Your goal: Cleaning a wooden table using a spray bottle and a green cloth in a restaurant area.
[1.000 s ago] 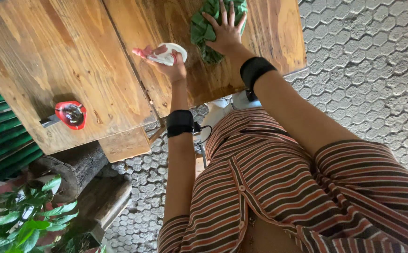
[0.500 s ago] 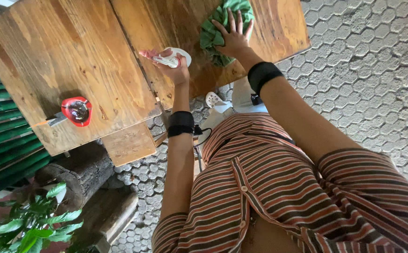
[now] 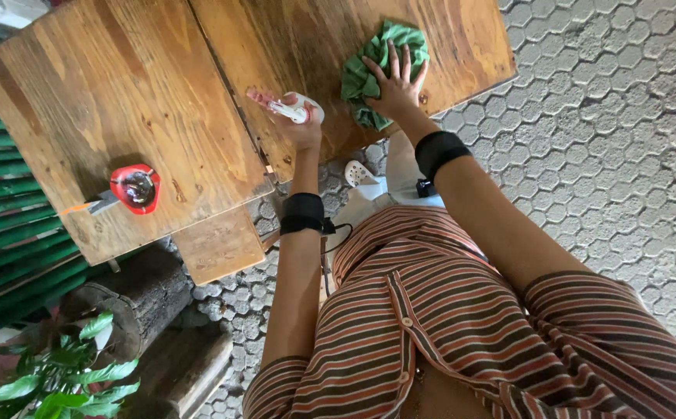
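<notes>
We note the right hand (image 3: pixel 394 87) at upper centre of the frame, fingers spread wide and pressed flat on a crumpled green cloth (image 3: pixel 369 66) that lies on the wooden tabletop (image 3: pixel 121 93) near its edge. Just left of it, the left hand (image 3: pixel 300 128) has its fingers wrapped around a white spray bottle with a pink nozzle (image 3: pixel 282 106), nozzle pointing toward upper left. At left of the frame a red ashtray (image 3: pixel 135 187) sits on the tabletop, well apart from both hands.
</notes>
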